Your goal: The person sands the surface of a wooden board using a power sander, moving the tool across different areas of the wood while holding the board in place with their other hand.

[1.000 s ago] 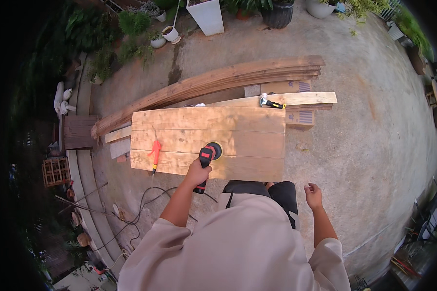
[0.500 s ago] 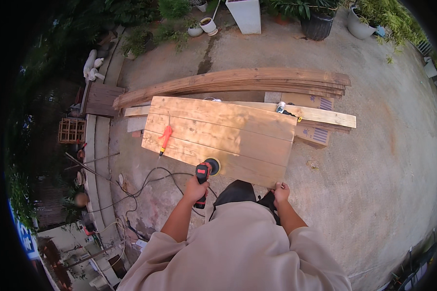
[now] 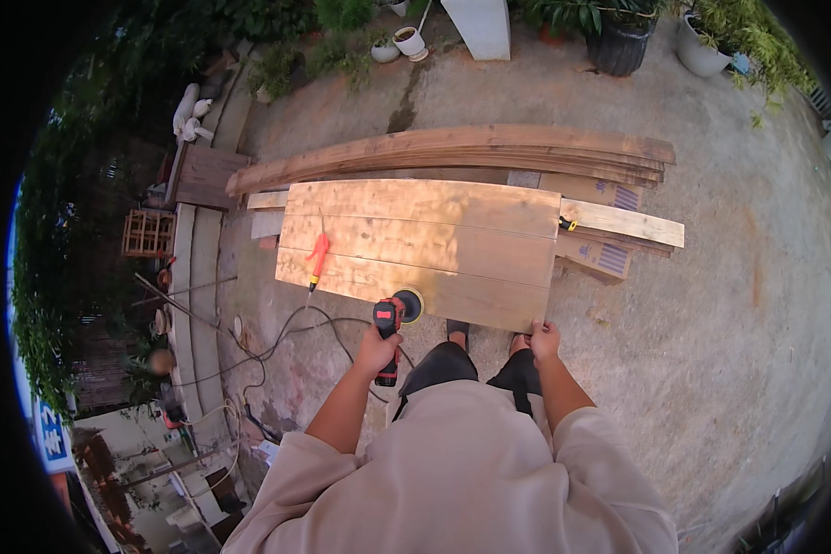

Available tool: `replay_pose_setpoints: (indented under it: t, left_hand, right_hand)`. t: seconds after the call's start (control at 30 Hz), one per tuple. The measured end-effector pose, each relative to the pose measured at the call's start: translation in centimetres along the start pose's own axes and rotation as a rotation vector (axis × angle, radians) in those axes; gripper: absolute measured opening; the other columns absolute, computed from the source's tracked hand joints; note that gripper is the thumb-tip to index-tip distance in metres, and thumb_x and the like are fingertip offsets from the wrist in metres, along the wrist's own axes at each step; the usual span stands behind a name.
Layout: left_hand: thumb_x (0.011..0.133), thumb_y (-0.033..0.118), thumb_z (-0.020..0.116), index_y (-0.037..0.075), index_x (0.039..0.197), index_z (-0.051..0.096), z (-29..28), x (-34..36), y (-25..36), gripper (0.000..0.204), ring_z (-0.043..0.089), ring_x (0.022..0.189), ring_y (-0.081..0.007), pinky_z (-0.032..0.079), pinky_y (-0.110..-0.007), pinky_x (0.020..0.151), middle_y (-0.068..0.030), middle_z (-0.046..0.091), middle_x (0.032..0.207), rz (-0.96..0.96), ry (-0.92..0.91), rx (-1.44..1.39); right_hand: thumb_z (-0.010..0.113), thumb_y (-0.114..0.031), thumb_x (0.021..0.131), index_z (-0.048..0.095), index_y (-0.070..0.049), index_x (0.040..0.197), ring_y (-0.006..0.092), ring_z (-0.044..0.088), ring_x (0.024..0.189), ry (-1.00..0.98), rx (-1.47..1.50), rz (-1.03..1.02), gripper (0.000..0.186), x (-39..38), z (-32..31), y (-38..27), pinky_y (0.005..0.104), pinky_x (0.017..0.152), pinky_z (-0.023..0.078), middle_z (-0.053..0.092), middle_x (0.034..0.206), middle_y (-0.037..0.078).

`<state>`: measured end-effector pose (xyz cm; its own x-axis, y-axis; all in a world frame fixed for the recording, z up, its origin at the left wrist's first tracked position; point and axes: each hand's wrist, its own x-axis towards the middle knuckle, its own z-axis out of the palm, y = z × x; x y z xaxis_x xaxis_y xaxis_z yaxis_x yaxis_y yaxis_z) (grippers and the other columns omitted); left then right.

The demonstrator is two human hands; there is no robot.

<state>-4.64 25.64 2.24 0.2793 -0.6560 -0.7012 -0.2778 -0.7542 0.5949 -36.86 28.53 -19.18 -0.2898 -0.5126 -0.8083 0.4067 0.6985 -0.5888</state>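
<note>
My left hand [image 3: 376, 350] grips the red and black handle of a corded round sander [image 3: 395, 317], whose pad sits at the near edge of a wide wooden panel [image 3: 425, 249] made of joined planks. At the panel's near right corner, my right hand [image 3: 543, 339] holds the panel's edge. An orange-handled tool [image 3: 318, 259] lies on the panel's left part. The sander's cable [image 3: 291, 334] trails away to the left over the ground.
Long planks [image 3: 452, 152] are stacked behind the panel, with a lighter board [image 3: 623, 222] and a small yellow and black tool [image 3: 568, 224] at its right end. Potted plants [image 3: 619, 37] line the far side. A wooden crate [image 3: 148, 233] and steps lie left. Concrete ground [image 3: 711, 305] surrounds.
The sander has come back from mid-panel to the near edge. My right hand has moved from hanging free beside me to the panel's near right corner. The view has shifted.
</note>
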Motion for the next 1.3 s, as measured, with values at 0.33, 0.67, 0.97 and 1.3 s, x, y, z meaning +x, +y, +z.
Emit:
replay_pose_setpoints:
  t: [0.33,0.67,0.97,1.3]
  left_hand:
    - [0.083,0.003,0.060,-0.002,0.100,0.053,0.1,3.5,1.4,0.019,0.058,0.048,-0.0186,0.047,-0.035,0.045,-0.0088,0.059,0.065,-0.010,-0.034,0.071]
    - [0.081,0.007,0.060,-0.001,0.100,0.056,2.2,5.2,4.8,0.021,0.061,0.051,-0.0193,0.050,-0.035,0.047,-0.0103,0.061,0.068,0.031,-0.099,0.224]
    - [0.082,0.008,0.060,-0.002,0.095,0.058,2.3,6.5,6.3,0.017,0.062,0.052,-0.0200,0.051,-0.035,0.047,-0.0115,0.062,0.067,0.055,-0.068,0.248]
    - [0.082,0.007,0.059,-0.001,0.091,0.056,3.2,6.4,6.8,0.012,0.060,0.050,-0.0192,0.051,-0.036,0.046,-0.0095,0.059,0.065,0.061,-0.152,0.287]
  right_hand:
    - [0.061,-0.030,0.096,0.064,0.005,0.108,0.0157,0.063,0.058,-0.044,-0.274,-0.066,0.037,0.9,-2.5,0.9,0.0274,0.050,0.049,0.070,0.088,0.013]
    - [0.059,-0.024,0.096,0.068,0.006,0.095,0.0146,0.061,0.053,-0.025,-0.204,-0.076,0.031,0.0,-2.6,1.4,0.0281,0.052,0.050,0.068,0.077,0.011]
    - [0.055,-0.033,0.099,0.064,-0.001,0.107,0.0158,0.064,0.063,-0.078,-0.251,-0.001,0.035,-0.8,-2.8,1.0,0.0289,0.053,0.050,0.070,0.087,0.010]
    - [0.056,-0.032,0.098,0.066,-0.004,0.102,0.0127,0.060,0.057,-0.078,-0.173,0.036,0.031,-0.4,-2.6,1.5,0.0266,0.049,0.046,0.068,0.079,0.006]
